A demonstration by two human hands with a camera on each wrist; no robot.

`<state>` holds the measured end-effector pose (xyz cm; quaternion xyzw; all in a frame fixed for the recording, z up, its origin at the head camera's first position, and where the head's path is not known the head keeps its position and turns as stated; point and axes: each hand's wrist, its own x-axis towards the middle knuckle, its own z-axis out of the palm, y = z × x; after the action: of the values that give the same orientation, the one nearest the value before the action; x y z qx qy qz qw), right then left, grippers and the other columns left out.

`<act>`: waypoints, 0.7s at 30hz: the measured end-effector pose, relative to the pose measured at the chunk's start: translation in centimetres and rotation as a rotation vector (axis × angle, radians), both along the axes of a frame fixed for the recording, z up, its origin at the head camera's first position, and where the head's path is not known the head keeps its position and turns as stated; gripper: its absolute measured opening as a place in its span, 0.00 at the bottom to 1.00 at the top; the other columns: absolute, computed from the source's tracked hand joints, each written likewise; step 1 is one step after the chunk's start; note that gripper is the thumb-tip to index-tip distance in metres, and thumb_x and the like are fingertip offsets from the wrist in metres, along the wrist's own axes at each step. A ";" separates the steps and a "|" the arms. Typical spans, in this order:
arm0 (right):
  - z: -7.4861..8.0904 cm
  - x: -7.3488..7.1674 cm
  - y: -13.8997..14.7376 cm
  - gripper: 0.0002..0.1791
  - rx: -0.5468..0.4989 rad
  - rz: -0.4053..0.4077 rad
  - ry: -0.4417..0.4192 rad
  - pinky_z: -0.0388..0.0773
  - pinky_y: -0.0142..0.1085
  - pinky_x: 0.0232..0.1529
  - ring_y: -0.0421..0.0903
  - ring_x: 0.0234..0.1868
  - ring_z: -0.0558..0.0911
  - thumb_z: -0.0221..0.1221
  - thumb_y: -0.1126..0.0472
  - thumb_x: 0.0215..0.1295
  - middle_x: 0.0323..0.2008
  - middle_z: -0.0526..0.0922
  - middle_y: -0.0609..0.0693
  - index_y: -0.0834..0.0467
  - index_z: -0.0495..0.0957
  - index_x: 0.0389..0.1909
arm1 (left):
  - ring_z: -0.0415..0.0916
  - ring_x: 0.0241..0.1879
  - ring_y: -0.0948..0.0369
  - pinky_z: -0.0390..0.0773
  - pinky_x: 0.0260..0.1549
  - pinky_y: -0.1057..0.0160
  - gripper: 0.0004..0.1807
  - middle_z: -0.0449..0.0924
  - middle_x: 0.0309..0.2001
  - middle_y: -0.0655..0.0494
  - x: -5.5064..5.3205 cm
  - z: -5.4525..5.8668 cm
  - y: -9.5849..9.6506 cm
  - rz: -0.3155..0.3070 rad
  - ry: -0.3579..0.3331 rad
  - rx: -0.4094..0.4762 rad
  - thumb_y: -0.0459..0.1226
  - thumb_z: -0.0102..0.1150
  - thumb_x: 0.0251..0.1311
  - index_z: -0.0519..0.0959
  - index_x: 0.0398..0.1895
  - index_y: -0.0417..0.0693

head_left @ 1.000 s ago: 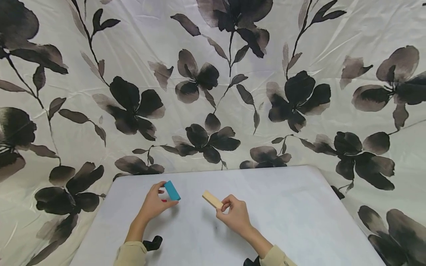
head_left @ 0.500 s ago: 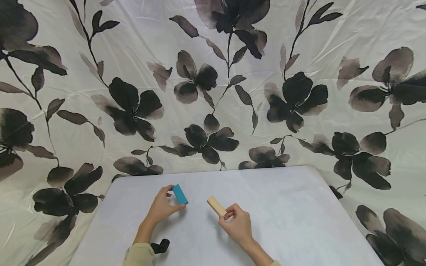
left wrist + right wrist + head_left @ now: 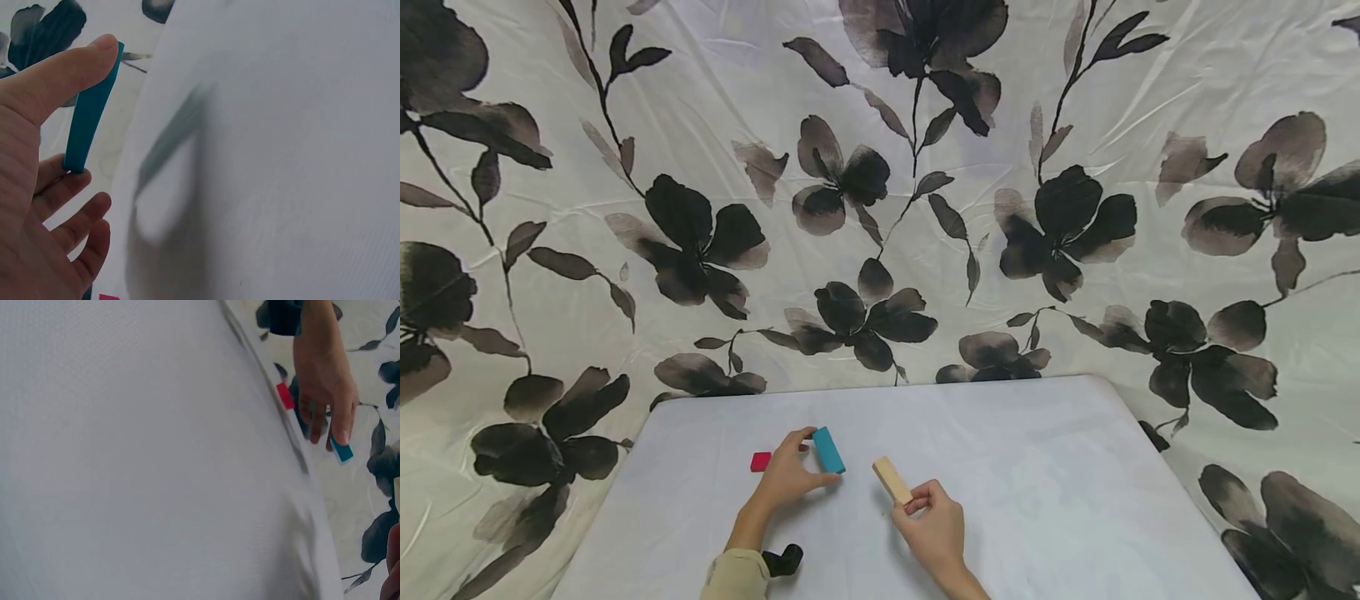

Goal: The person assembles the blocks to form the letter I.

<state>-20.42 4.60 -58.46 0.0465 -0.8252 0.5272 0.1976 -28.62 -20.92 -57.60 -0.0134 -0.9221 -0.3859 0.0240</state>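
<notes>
A flat blue block [image 3: 829, 450] is pinched by its two ends between the thumb and fingertips of my left hand [image 3: 792, 473]. In the left wrist view the same blue block [image 3: 94, 119] appears edge-on above the white surface, its shadow falling to the right. My right hand [image 3: 934, 525] pinches a pale wooden block [image 3: 892, 480] at its near end, and the far end points up and left toward the blue block. A red block [image 3: 761, 462] lies on the table just left of my left hand. In the right wrist view only a bit of my right hand [image 3: 392, 562] shows.
The white table [image 3: 1037, 483] spreads beneath both hands, and its back edge meets a hanging white cloth [image 3: 955, 275] printed with dark flowers. A black strap piece [image 3: 784, 561] sticks out beside my left wrist, next to a beige sleeve [image 3: 736, 575].
My left hand has carried the blue block right and nearer, uncovering the red block. My right hand has drawn slightly nearer with the wooden block, which is tilted more steeply.
</notes>
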 end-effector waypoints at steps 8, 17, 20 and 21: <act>-0.8 0.6 -0.1 0.11 -0.007 -0.083 -0.085 0.60 0.24 0.07 0.29 0.07 0.62 0.68 0.66 0.46 0.17 0.77 0.35 0.53 0.75 0.28 | 0.72 0.55 0.49 0.75 0.51 0.45 0.55 0.72 0.59 0.48 -0.3 -0.7 1.1 -0.051 0.008 0.035 0.54 0.82 0.32 0.68 0.66 0.44; -1.4 1.3 -0.2 0.12 -0.010 -0.162 -0.148 0.61 0.26 0.09 0.31 0.08 0.65 0.69 0.64 0.45 0.17 0.77 0.35 0.53 0.75 0.27 | 0.71 0.56 0.49 0.75 0.52 0.46 0.55 0.72 0.60 0.46 -0.7 -0.9 2.7 -0.098 0.008 0.031 0.54 0.81 0.32 0.68 0.66 0.43; -1.5 1.5 -0.1 0.12 -0.018 -0.181 -0.167 0.62 0.28 0.10 0.32 0.09 0.65 0.69 0.64 0.43 0.16 0.77 0.35 0.53 0.75 0.27 | 0.71 0.56 0.49 0.74 0.53 0.46 0.55 0.71 0.60 0.47 -0.7 -0.9 3.2 -0.110 -0.006 0.033 0.54 0.81 0.32 0.68 0.66 0.43; -1.6 1.6 0.0 0.12 -0.019 -0.186 -0.170 0.62 0.28 0.10 0.32 0.10 0.65 0.69 0.64 0.43 0.16 0.77 0.35 0.53 0.75 0.27 | 0.71 0.57 0.49 0.74 0.53 0.46 0.55 0.71 0.61 0.47 -0.7 -0.9 3.4 -0.110 -0.013 0.032 0.54 0.81 0.32 0.68 0.66 0.43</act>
<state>-18.86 4.56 -60.03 -0.0771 -0.8346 0.5164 0.1754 -29.35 -17.50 -58.51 -0.0613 -0.9139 -0.4013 -0.0032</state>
